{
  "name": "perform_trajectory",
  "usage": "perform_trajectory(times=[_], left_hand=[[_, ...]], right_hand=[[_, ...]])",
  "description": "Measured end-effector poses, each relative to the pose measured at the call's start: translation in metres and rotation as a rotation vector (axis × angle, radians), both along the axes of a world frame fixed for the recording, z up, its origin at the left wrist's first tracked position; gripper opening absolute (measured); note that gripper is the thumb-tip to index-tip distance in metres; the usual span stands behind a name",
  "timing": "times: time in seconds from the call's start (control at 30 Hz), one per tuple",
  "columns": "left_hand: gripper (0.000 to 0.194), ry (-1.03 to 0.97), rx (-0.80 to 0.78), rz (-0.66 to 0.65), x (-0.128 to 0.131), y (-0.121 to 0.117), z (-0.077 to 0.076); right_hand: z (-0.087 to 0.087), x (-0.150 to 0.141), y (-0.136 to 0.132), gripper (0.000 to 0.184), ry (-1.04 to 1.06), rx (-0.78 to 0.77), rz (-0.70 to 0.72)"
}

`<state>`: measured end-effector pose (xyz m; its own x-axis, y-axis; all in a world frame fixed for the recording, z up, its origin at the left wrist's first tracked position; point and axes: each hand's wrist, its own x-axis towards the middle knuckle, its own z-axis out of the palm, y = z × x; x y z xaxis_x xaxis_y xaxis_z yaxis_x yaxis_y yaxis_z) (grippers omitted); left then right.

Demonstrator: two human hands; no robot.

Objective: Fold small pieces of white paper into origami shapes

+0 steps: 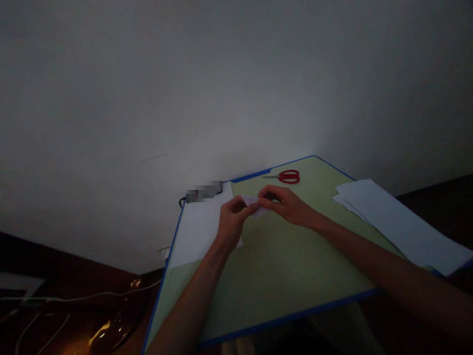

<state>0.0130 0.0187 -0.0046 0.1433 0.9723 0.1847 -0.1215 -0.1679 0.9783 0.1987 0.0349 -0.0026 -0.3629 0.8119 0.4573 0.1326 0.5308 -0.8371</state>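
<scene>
A small folded piece of white paper (251, 199) is held above the table between my two hands. My left hand (232, 222) pinches its left side, with the thumb along the lower part. The fingertips of my right hand (284, 204) close on its right edge. Under and beside my left hand lies a white sheet (195, 231) on the table's left side. Beyond my right hand rests a pair of scissors (288, 176) with red handles, its blades pointing left.
The pale green table (281, 266) has a blue rim and stands by a grey wall (236, 88). A stack of white paper (402, 222) lies at the right edge. At the back left is a dark, pixelated object (204, 192). White cables (107, 294) run at lower left.
</scene>
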Motion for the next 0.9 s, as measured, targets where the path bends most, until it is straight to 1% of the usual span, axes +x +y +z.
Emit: perform_trajectory(times=[0.27,0.47,0.73,0.9], left_hand=[[0.024,0.000,-0.001,0.035,-0.0005,0.0008,-0.0004],[0.023,0.009,0.050,0.076,-0.0018,0.0018,-0.0018],[0.032,0.025,0.022,0.168,0.0014,-0.0018,0.0051],[0.034,0.043,0.013,0.193,0.0009,-0.0019,0.0067]], right_hand=[[-0.0013,0.0007,0.0000,0.017,0.006,-0.015,0.010],[-0.0033,-0.0011,0.0021,0.017,0.029,-0.008,-0.013],[-0.0030,-0.0012,0.0020,0.016,0.028,-0.009,-0.035],[-0.0077,-0.0017,0.0049,0.017,0.031,0.006,-0.058]])
